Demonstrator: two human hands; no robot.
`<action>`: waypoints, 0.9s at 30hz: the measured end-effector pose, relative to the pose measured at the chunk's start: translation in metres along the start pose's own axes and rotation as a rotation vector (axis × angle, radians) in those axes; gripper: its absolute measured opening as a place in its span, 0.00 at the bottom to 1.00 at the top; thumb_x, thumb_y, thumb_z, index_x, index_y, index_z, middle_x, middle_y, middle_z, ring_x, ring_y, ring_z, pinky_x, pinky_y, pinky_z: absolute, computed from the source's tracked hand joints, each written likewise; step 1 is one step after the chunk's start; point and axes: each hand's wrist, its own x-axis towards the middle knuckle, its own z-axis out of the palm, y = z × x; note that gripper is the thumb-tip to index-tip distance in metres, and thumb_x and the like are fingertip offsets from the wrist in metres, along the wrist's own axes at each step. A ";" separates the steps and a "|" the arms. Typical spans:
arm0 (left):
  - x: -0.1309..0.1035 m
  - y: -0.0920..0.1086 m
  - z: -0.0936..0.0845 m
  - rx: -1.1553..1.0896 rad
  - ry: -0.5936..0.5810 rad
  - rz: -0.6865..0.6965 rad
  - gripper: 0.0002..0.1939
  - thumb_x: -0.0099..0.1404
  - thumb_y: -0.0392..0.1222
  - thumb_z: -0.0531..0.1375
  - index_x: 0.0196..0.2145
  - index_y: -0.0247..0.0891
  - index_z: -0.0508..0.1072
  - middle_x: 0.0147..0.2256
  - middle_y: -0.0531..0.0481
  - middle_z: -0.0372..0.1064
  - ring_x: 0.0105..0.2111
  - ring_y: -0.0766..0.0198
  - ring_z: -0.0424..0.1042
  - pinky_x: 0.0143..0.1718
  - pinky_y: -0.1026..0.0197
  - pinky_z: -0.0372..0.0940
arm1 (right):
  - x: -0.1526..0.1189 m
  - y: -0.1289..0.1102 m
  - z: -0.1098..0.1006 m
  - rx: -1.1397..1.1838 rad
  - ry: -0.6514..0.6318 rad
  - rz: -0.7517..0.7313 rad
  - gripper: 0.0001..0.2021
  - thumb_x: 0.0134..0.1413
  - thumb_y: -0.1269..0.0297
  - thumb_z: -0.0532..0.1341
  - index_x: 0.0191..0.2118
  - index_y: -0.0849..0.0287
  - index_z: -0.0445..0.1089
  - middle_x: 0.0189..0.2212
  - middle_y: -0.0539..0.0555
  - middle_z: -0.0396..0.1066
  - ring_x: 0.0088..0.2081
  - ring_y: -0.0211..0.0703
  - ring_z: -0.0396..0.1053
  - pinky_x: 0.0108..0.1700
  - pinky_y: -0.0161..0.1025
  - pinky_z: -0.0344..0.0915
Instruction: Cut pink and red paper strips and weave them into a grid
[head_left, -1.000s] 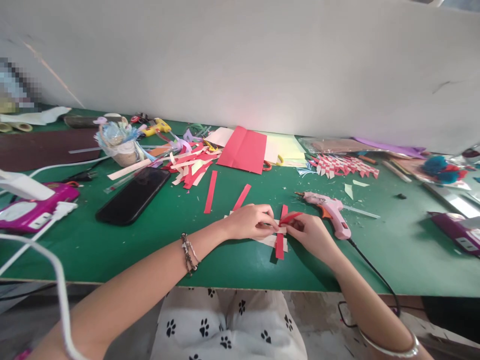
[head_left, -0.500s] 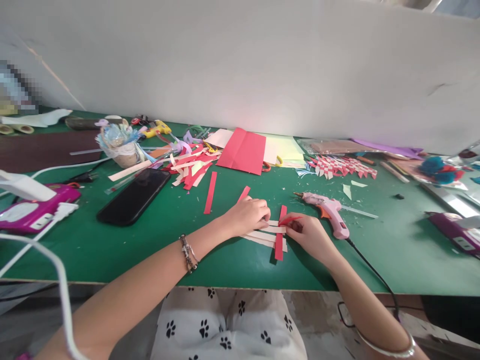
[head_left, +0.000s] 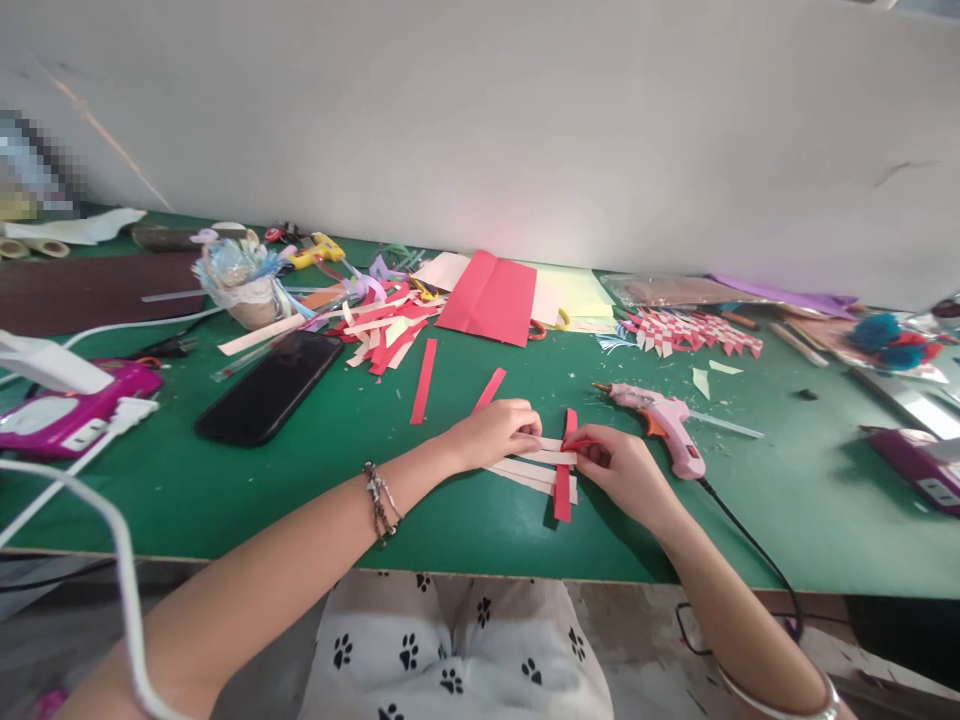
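Several pale paper strips (head_left: pixel 525 468) lie side by side on the table, with one red paper strip (head_left: pixel 562 490) crossing their right ends, passing over some of them. My left hand (head_left: pixel 499 434) is closed on the upper pale strips, its fingertips bent down on them. At the crossing, my right hand (head_left: pixel 619 465) pinches a thin red paper strip (head_left: pixel 587 442), seen nearly edge-on; its fingers hide part of it. Beyond my left hand another red strip (head_left: pixel 489 388) sticks out, and a further loose red strip (head_left: pixel 424 382) lies to its left.
A pink glue gun (head_left: pixel 667 420) with a black cord lies right of my right hand. A black phone (head_left: pixel 270 390) is at left. Behind are cut strips (head_left: pixel 390 330), a folded red sheet (head_left: pixel 491 300) and a red-and-white woven piece (head_left: pixel 690 332). Purple power strips (head_left: pixel 97 405) flank the table.
The view has shifted slightly. The red strip at my right fingers looks thinner and lower than before. Both hands stay at nearly the same place on the strips.
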 end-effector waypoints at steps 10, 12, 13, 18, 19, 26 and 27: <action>0.001 -0.003 -0.002 -0.096 0.072 0.021 0.10 0.62 0.39 0.55 0.26 0.34 0.71 0.27 0.52 0.62 0.27 0.68 0.64 0.32 0.64 0.59 | -0.002 -0.002 -0.001 -0.004 0.004 -0.020 0.04 0.45 0.68 0.55 0.28 0.59 0.67 0.23 0.49 0.67 0.22 0.36 0.59 0.25 0.33 0.56; 0.001 -0.003 -0.002 -0.103 0.094 0.028 0.10 0.62 0.40 0.54 0.27 0.34 0.73 0.30 0.51 0.63 0.29 0.67 0.65 0.34 0.63 0.60 | -0.002 -0.002 0.000 -0.004 0.003 -0.025 0.04 0.46 0.68 0.55 0.28 0.59 0.67 0.23 0.49 0.67 0.22 0.36 0.60 0.25 0.33 0.56; 0.001 -0.003 -0.001 -0.110 0.102 0.031 0.11 0.62 0.40 0.54 0.28 0.34 0.73 0.31 0.50 0.63 0.30 0.67 0.65 0.34 0.63 0.60 | -0.002 -0.002 0.000 -0.007 0.005 -0.029 0.04 0.47 0.67 0.55 0.28 0.59 0.66 0.23 0.49 0.67 0.22 0.36 0.60 0.25 0.33 0.56; 0.000 -0.002 -0.002 -0.147 0.105 0.029 0.10 0.64 0.38 0.52 0.35 0.36 0.73 0.34 0.49 0.62 0.31 0.68 0.65 0.34 0.63 0.61 | -0.002 0.002 0.001 -0.010 0.026 -0.077 0.04 0.47 0.67 0.55 0.30 0.58 0.67 0.25 0.51 0.67 0.23 0.37 0.61 0.25 0.34 0.57; 0.000 -0.001 -0.002 -0.148 0.097 0.029 0.10 0.64 0.38 0.52 0.36 0.37 0.73 0.35 0.49 0.63 0.31 0.68 0.65 0.34 0.63 0.61 | -0.002 0.003 0.001 -0.006 0.027 -0.085 0.04 0.47 0.67 0.56 0.30 0.58 0.67 0.25 0.51 0.68 0.23 0.37 0.61 0.25 0.34 0.58; -0.002 0.000 0.000 -0.106 0.079 0.010 0.11 0.64 0.39 0.49 0.40 0.37 0.69 0.31 0.51 0.62 0.26 0.69 0.62 0.29 0.65 0.59 | -0.005 0.004 -0.004 0.056 0.034 -0.134 0.05 0.49 0.69 0.55 0.32 0.57 0.68 0.31 0.52 0.68 0.31 0.40 0.65 0.33 0.36 0.62; -0.002 -0.001 0.000 -0.097 0.069 0.003 0.11 0.64 0.39 0.49 0.40 0.37 0.68 0.31 0.52 0.62 0.25 0.70 0.61 0.27 0.66 0.59 | -0.006 0.004 -0.005 0.054 0.037 -0.149 0.05 0.49 0.69 0.55 0.31 0.58 0.68 0.31 0.52 0.68 0.32 0.40 0.65 0.34 0.36 0.62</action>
